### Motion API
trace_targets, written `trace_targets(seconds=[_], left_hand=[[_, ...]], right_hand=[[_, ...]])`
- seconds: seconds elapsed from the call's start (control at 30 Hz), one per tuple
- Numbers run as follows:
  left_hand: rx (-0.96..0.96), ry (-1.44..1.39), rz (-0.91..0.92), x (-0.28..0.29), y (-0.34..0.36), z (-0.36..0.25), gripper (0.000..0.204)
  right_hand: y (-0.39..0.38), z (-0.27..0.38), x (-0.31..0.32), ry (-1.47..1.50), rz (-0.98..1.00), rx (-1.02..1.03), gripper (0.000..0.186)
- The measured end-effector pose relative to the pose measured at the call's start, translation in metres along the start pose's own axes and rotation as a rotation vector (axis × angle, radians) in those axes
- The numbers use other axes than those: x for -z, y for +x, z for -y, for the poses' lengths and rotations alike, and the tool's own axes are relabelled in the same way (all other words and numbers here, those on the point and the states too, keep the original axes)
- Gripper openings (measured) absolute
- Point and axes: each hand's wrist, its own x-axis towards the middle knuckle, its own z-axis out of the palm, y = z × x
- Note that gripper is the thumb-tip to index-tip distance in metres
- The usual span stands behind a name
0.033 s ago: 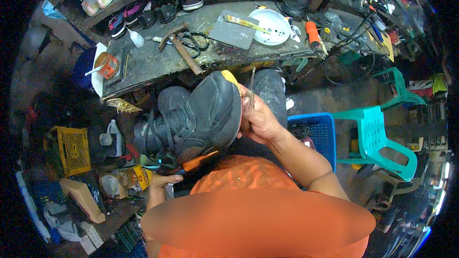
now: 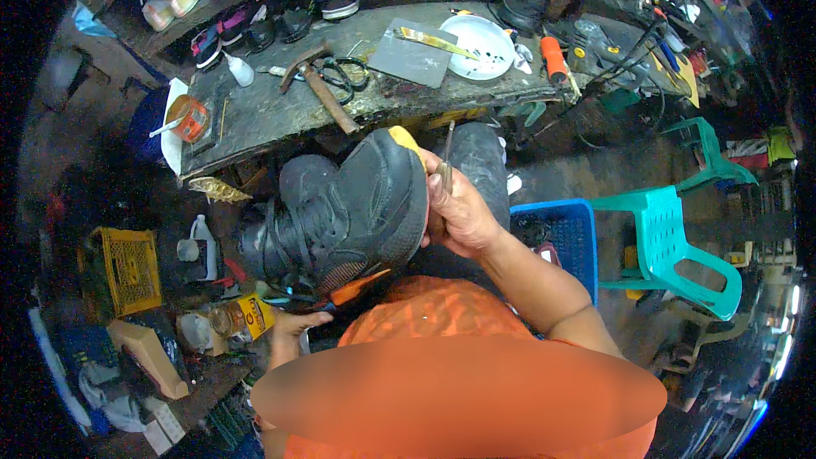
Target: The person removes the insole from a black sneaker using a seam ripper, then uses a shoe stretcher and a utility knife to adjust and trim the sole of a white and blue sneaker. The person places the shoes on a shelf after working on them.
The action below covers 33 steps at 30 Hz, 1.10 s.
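Observation:
A black lace-up shoe (image 2: 365,195) lies across my lap, its sole edge turned right and a yellow patch at the toe. My right hand (image 2: 463,212) is closed at the sole edge, holding an awl (image 2: 447,172) with a thin metal shaft pointing up and a translucent handle. My left hand (image 2: 297,323) is low at the left, below the shoe's near side, thumb stretched to the right. Its other fingers are mostly hidden. Close to that thumb, an orange strip (image 2: 357,288) shows along the shoe's lower edge; whether it belongs to the shoe is unclear.
Ahead, a worn workbench (image 2: 263,110) bears a hammer (image 2: 327,98), a white plate (image 2: 493,47), a grey slab (image 2: 399,64) and a glue tub (image 2: 189,117). A blue basket (image 2: 586,242) and green chair (image 2: 667,238) stand right. A yellow crate (image 2: 132,268) stands left.
My left hand has shifted slightly right and closer to the orange strip. The shoe and my right hand with the awl have barely moved.

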Motion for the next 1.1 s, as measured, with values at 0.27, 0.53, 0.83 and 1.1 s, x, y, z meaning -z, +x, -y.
trace_targets(seconds=[0.27,0.53,0.83,1.1], left_hand=[[-0.319,0.365,-0.351,-0.034,0.039,0.032,0.068],[-0.74,0.409,-0.384,0.023,0.031,0.011,0.051],[-1.076,1.108,-0.314,0.003,0.021,-0.011,0.044],[-0.884,1.069,-0.312,-0.011,0.01,0.001,0.049]], right_hand=[[-0.017,0.014,0.027,-0.468,-0.003,0.235,0.053],[-0.037,0.005,0.037,-0.205,-0.019,0.099,0.083],[-0.039,-0.01,0.046,-0.485,-0.113,0.36,0.059],[-0.047,-0.037,0.058,-0.559,-0.247,0.297,0.057]])
